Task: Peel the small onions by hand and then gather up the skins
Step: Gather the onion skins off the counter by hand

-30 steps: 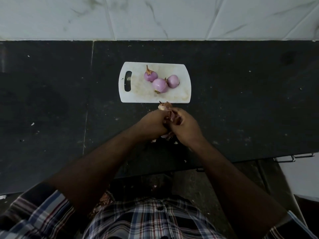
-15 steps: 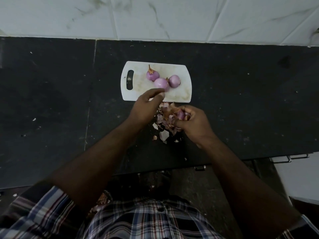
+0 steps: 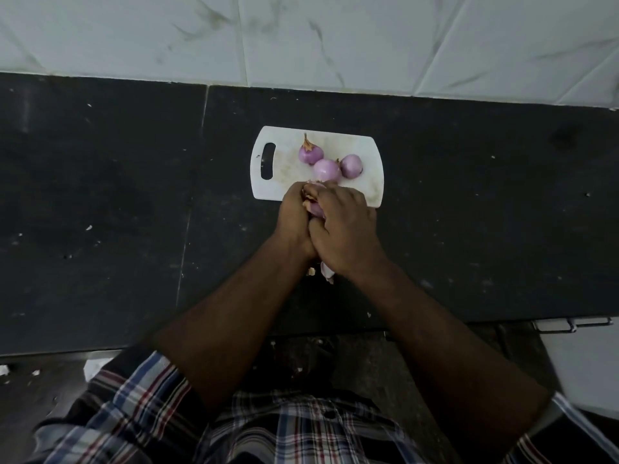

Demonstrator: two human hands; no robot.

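Three peeled purple onions sit on a white cutting board (image 3: 368, 152): one with a dry tip (image 3: 310, 153), one in the middle (image 3: 326, 169), one on the right (image 3: 351, 165). Just in front of the board, my left hand (image 3: 294, 217) and my right hand (image 3: 345, 229) are cupped together, closed around a bunch of onion skins (image 3: 315, 209) that shows pink and brown between the fingers. A loose skin piece (image 3: 326, 272) lies on the counter under my right wrist, with a smaller scrap beside it.
The black stone counter (image 3: 134, 212) spreads wide on both sides of the board, with small crumbs on it. A white tiled wall (image 3: 335, 38) rises behind. A metal handle (image 3: 569, 324) sticks out below the counter edge at the right.
My left hand came back from the board and joined the right one. Both hands closed over the skin pile that lay spread on the counter, and now sit nearer the board.
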